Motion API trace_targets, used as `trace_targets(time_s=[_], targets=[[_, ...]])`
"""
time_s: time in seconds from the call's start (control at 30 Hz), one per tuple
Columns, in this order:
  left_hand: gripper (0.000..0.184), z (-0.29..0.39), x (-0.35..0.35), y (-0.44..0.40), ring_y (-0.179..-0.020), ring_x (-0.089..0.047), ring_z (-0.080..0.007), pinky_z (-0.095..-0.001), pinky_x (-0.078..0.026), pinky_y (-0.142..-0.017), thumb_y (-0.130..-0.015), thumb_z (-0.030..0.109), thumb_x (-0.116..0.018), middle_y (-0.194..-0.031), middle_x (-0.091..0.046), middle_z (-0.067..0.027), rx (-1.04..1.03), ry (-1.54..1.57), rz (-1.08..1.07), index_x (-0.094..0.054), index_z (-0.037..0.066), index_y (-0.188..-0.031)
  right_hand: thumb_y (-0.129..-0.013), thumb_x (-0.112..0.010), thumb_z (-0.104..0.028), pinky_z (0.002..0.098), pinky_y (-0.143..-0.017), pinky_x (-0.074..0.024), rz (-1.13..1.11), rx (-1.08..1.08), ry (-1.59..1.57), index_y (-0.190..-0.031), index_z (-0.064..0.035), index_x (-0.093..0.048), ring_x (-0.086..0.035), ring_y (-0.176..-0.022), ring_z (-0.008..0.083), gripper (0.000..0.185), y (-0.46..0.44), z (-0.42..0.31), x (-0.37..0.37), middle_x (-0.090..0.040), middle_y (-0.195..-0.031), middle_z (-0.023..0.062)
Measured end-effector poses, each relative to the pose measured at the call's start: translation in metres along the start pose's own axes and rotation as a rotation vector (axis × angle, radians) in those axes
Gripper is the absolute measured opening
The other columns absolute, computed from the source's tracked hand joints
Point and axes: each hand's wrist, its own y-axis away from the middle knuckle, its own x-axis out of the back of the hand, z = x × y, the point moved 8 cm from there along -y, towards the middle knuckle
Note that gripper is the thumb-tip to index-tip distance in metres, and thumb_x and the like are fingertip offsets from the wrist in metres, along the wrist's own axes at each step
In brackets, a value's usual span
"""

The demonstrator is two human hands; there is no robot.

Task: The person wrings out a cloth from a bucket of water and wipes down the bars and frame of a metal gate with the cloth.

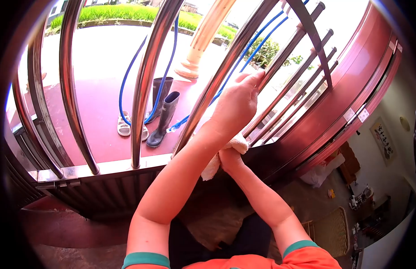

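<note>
My left hand (238, 102) is raised against a slanted metal bar (286, 51) of the window-like grille, with its fingers curled at the bar. Part of its grip is hidden behind the back of the hand. Lower down, my right hand (231, 160) is closed on a white cloth (237, 143) near the foot of the bars. One end of the cloth (211, 168) hangs below my left forearm. The bottom rail (114, 169) runs beneath the shiny upright bars.
Blue hose (123, 85) hangs by the bars. Beyond the bars are dark rubber boots (166, 119), sandals (123, 123) and a column (197, 49). A dark strap (316, 40) hangs at upper right. A woven chair (333, 231) and white bag (322, 172) are behind on the right.
</note>
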Motion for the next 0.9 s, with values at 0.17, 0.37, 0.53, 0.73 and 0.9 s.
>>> trace_targets(time_s=[0.17,0.37,0.53,0.73,0.9], targets=[[0.025,0.06,0.055,0.056,-0.086,-0.055,-0.0284,-0.0347,-0.046,-0.074,-0.079,0.001,-0.054,-0.099,-0.056,-0.0138,-0.307,-0.328,0.09,-0.056,0.001,-0.104,-0.086,-0.053,-0.013,0.0332,-0.091,-0.0383,-0.086,0.199,-0.064,-0.113,-0.0035,-0.047,-0.048,-0.104,0.0185,0.029,-0.021,-0.078,0.004,-0.051,-0.111,0.0092],[0.029,0.022,0.105,0.088,-0.093,-0.053,-0.0286,-0.0348,-0.043,-0.08,-0.087,0.012,-0.05,-0.098,-0.054,-0.0172,0.025,-0.477,0.194,-0.051,-0.005,-0.111,-0.079,-0.06,-0.009,0.0304,-0.077,-0.0478,0.106,0.288,-0.244,-0.105,0.0003,-0.052,-0.056,-0.088,0.0181,0.028,-0.07,-0.25,0.035,-0.055,-0.099,0.0088],[0.043,-0.061,0.088,0.117,-0.079,-0.06,-0.0136,-0.0243,-0.044,-0.075,-0.096,0.034,-0.035,-0.085,-0.06,-0.007,0.552,0.178,0.004,-0.054,-0.004,-0.106,-0.076,-0.064,-0.011,0.0315,-0.08,-0.0474,0.254,0.6,0.035,-0.104,-0.001,-0.055,-0.058,-0.09,0.0193,0.031,-0.083,-0.308,0.052,-0.057,-0.099,0.0106],[0.059,-0.082,0.087,0.139,-0.068,-0.056,-0.0103,-0.0229,-0.044,-0.066,-0.093,0.051,-0.027,-0.071,-0.056,-0.0039,0.581,0.115,-0.117,-0.055,-0.001,-0.092,-0.081,-0.06,-0.02,0.0363,-0.086,-0.0448,0.349,1.191,0.65,-0.102,-0.0083,-0.06,-0.057,-0.096,0.0218,0.024,0.003,-0.332,0.023,-0.057,-0.106,0.0111],[0.062,-0.084,0.094,0.144,-0.07,-0.057,-0.011,-0.0224,-0.045,-0.066,-0.091,0.055,-0.028,-0.073,-0.059,-0.0051,0.612,-0.049,-0.103,-0.058,0.0,-0.09,-0.083,-0.056,-0.025,0.0353,-0.084,-0.0459,0.069,0.857,0.18,-0.101,-0.0081,-0.059,-0.058,-0.093,0.0209,0.025,-0.05,-0.336,-0.01,-0.058,-0.101,0.0098]])
